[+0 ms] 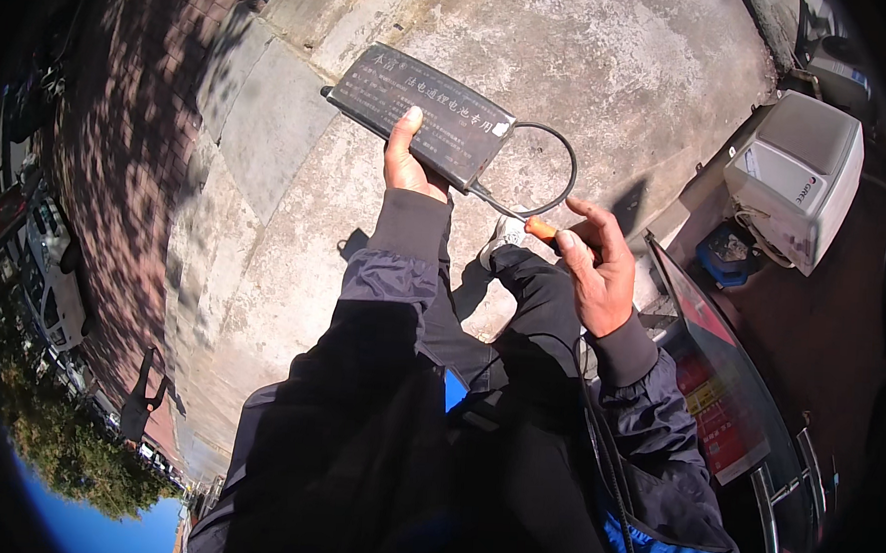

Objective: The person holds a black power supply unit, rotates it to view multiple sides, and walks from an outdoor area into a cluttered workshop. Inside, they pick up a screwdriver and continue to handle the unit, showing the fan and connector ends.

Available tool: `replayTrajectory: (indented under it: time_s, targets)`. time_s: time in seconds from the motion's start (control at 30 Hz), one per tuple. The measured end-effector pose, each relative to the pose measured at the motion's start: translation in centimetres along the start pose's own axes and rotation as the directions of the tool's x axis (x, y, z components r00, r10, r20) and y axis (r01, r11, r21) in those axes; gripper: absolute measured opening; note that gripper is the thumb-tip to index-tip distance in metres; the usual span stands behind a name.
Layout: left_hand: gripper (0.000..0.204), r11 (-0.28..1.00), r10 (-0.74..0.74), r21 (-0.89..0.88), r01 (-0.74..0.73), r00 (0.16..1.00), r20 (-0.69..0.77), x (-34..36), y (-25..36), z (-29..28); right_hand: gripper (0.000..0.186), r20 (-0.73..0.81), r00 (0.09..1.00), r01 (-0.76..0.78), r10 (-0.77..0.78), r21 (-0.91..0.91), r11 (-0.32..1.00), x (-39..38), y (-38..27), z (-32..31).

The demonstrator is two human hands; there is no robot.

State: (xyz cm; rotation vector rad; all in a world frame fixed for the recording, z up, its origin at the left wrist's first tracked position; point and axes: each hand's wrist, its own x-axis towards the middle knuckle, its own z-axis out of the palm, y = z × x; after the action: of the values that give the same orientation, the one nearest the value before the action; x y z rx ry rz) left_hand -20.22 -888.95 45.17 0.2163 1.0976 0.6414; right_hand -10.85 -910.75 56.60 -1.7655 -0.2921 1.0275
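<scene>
A black, box-shaped charger (422,110) with pale printing on its upper face lies tilted in my left hand (412,165). The thumb presses on its near edge, while the other fingers are hidden beneath. From its right end a black cable (573,163) bends round in a loop. My right hand (604,270) is closed on a screwdriver by its orange handle (540,230). Its thin shaft points toward the charger's lower right corner, close to the cable; whether the tip touches the case I cannot tell.
Below the charger is worn concrete ground (283,268), with brick paving (118,159) to the left. A white outdoor unit (799,175) and a blue object (728,255) stand at the right. Nearer on that side is a glass door (729,362) with metal handles. A parked car (54,276) shows far left.
</scene>
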Motion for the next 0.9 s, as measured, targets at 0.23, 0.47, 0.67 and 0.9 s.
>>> replayTrajectory:
  time_s: [0.23,0.47,0.67,0.9]
  targets:
    - [0.059,0.998,0.049,-0.032,-0.047,0.995,0.084,14.0,-2.6,-4.4,0.022,0.173,0.92,-0.387,0.351,0.261,0.884,11.5,9.8,3.1]
    - [0.051,0.998,0.069,-0.004,-0.069,0.997,0.044,24.0,-7.0,-7.9,0.039,0.157,0.824,0.56,-0.544,-0.37,0.741,19.9,20.5,5.4]
    - [0.046,0.973,0.22,0.018,-0.23,0.949,0.226,27.3,-6.9,-6.4,0.037,-0.055,0.843,0.528,-0.535,-0.109,0.843,23.0,24.1,5.1]
    - [0.047,0.927,0.366,-0.053,-0.371,0.87,0.331,26.2,-7.0,-5.6,0.038,0.249,0.965,-0.056,-0.083,0.505,0.861,23.6,26.8,4.4]
